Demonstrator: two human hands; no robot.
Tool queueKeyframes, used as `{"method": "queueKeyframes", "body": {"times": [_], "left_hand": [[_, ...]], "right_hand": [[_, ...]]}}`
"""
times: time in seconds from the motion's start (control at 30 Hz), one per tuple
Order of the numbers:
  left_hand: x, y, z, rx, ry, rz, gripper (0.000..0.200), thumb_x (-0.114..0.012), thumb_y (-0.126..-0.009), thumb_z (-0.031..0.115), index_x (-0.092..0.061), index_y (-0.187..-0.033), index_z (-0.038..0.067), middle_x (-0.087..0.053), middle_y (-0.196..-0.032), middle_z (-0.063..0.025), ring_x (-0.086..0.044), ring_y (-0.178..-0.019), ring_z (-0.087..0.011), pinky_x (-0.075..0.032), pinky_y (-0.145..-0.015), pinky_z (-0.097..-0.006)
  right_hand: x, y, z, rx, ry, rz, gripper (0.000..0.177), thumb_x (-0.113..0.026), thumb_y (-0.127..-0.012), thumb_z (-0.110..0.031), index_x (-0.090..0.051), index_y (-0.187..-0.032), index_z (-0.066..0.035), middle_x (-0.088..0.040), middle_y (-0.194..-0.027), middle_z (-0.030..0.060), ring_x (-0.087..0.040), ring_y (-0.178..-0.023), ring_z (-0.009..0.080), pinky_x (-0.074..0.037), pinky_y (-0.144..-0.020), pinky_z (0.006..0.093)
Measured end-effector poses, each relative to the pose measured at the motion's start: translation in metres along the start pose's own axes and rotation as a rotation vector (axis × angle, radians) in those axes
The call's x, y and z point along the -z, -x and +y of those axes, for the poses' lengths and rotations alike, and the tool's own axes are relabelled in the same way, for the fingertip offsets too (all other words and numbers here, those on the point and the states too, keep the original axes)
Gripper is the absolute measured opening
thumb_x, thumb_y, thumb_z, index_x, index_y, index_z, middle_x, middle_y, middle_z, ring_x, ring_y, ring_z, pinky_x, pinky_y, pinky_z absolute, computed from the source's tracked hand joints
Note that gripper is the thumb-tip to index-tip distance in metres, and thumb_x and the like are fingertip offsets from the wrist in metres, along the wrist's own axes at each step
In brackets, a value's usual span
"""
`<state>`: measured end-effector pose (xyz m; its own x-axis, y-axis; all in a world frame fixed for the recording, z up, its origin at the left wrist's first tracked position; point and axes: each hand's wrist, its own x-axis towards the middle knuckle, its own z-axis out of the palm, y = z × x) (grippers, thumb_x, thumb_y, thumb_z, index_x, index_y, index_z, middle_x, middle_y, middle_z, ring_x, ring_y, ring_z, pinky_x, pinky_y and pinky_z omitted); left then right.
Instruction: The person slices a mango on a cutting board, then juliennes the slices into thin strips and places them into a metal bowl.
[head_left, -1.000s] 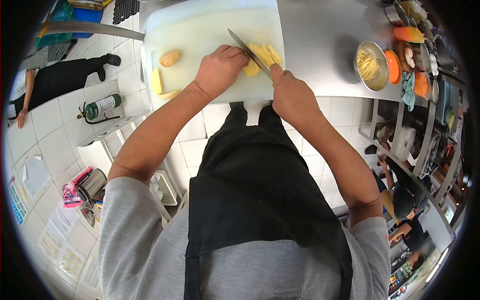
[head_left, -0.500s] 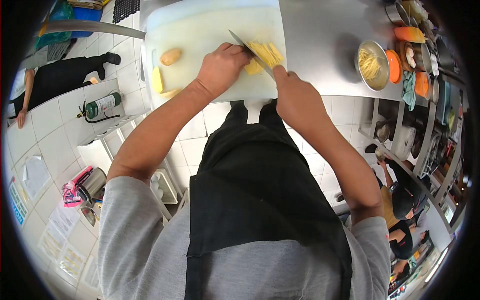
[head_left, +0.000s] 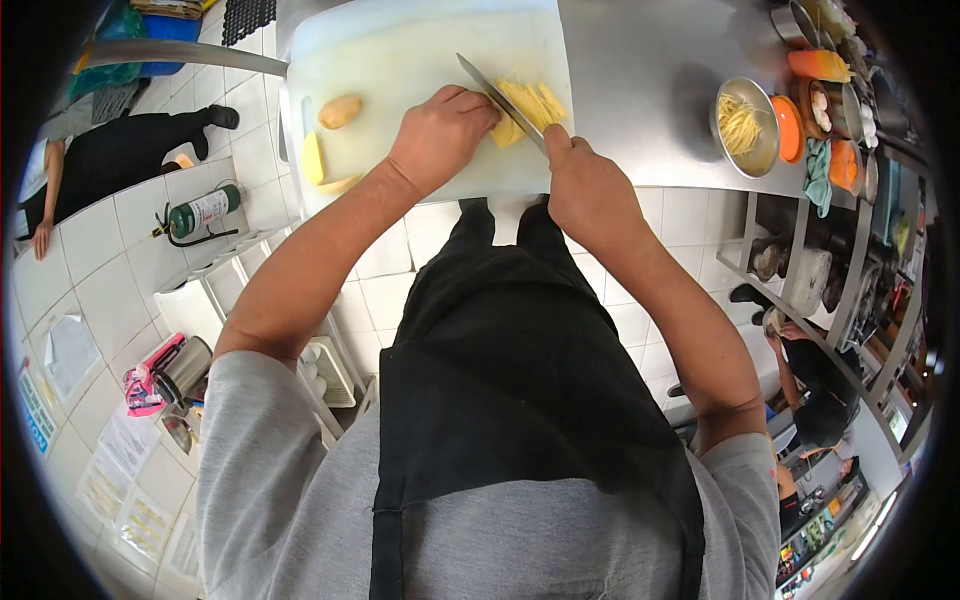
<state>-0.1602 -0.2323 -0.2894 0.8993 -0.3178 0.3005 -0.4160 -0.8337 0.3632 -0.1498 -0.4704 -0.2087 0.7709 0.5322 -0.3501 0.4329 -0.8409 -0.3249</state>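
My right hand [head_left: 592, 190] is wrapped around the handle of a kitchen knife [head_left: 484, 84]. The blade points up and left, lying across pale yellow potato slices [head_left: 507, 134] on the white cutting board [head_left: 400, 40]. Close against the blade's left side, my left hand [head_left: 442, 132] has its fingers curled down over the slices, partly hiding them. Thin potato strips [head_left: 535, 100] lie to the right of the knife. Farther left on the board are a whole peeled-looking potato [head_left: 341, 111] and a cut potato piece [head_left: 314, 158], with another piece beside my left wrist.
On the steel counter [head_left: 650, 60], a metal bowl [head_left: 745, 128] holds more strips, next to an orange lid [head_left: 788, 130] and a green cloth [head_left: 817, 178]. A fire extinguisher [head_left: 205, 208] is at left. Co-workers [head_left: 815, 390] are at right; another person [head_left: 120, 160] is at left.
My hands and the knife have shifted only slightly, with the blade staying at the slices. At right, the co-workers have changed position.
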Motion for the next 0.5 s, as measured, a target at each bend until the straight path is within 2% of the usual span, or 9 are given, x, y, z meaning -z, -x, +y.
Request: {"method": "queueKeyframes", "body": {"times": [0.07, 0.17, 0.27, 0.37, 0.5], "left_hand": [[0.001, -0.002, -0.002, -0.012, -0.026, -0.035, 0.017, -0.077, -0.089, 0.012, -0.083, -0.106, 0.013, -0.078, -0.108, 0.0004, -0.074, -0.103, -0.0216, -0.065, -0.083, -0.0355], [-0.003, -0.002, -0.002, -0.038, -0.081, -0.007, 0.021, -0.073, -0.090, 0.013, -0.085, -0.107, 0.016, -0.076, -0.104, 0.0057, -0.071, -0.104, -0.0187, -0.064, -0.075, -0.0338], [0.000, -0.002, 0.001, -0.022, -0.091, -0.003, 0.024, -0.072, -0.090, 0.013, -0.084, -0.110, 0.017, -0.076, -0.105, 0.0052, -0.071, -0.104, -0.0189, -0.064, -0.075, -0.0339], [0.000, -0.002, 0.002, 0.038, -0.084, -0.084, 0.025, -0.071, -0.091, 0.013, -0.084, -0.112, 0.017, -0.075, -0.105, 0.0051, -0.071, -0.105, -0.0188, -0.065, -0.076, -0.0341], [-0.004, -0.003, 0.000, 0.013, -0.085, -0.030, 0.026, -0.071, -0.091, 0.014, -0.084, -0.113, 0.018, -0.075, -0.106, 0.0054, -0.071, -0.106, -0.0188, -0.065, -0.076, -0.0342]], "right_hand": [[0.007, 0.001, -0.001, 0.015, 0.012, 0.014, 0.022, -0.057, -0.097, -0.001, -0.052, -0.119, 0.001, -0.069, -0.099, 0.0259, -0.076, -0.079, 0.0437, -0.064, -0.072, 0.0510], [0.030, 0.020, -0.011, 0.010, -0.009, -0.023, 0.023, -0.057, -0.097, -0.001, -0.052, -0.119, 0.002, -0.069, -0.099, 0.0261, -0.075, -0.081, 0.0440, -0.063, -0.071, 0.0512], [0.019, 0.026, -0.008, -0.010, -0.022, -0.019, 0.023, -0.057, -0.097, -0.001, -0.052, -0.119, 0.002, -0.069, -0.098, 0.0265, -0.075, -0.080, 0.0453, -0.063, -0.071, 0.0519], [0.003, 0.005, -0.005, 0.019, 0.011, -0.014, 0.023, -0.057, -0.097, -0.001, -0.052, -0.119, 0.002, -0.068, -0.097, 0.0271, -0.074, -0.080, 0.0468, -0.062, -0.071, 0.0533], [0.025, 0.011, -0.006, 0.031, -0.019, 0.007, 0.024, -0.057, -0.097, -0.002, -0.052, -0.120, 0.002, -0.068, -0.097, 0.0267, -0.074, -0.080, 0.0461, -0.062, -0.071, 0.0531]]}}
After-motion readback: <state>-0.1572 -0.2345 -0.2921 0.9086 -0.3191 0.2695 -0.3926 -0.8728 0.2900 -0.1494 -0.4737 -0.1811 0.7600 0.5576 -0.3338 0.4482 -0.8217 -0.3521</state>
